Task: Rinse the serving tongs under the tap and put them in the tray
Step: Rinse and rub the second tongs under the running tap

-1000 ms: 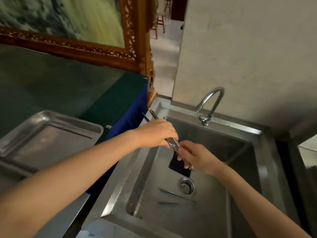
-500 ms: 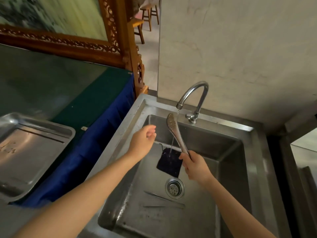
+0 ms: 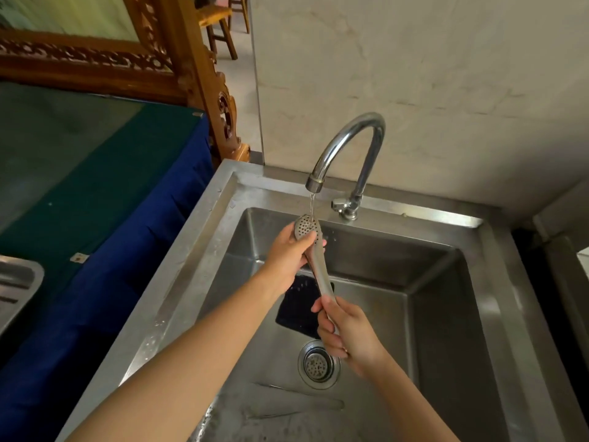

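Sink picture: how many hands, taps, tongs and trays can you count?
hands: 2, the left hand and the right hand
tap: 1
serving tongs: 1
tray: 1, only its corner shows
Total: 5

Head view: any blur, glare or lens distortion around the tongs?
Head view, centre: tongs and tap are sharp. Head view, top left: the carved frame is smeared. Soft highlights on the tap's curve and the sink rim, nothing blown out; wide-angle stretch toward the edges; no hard shadows.
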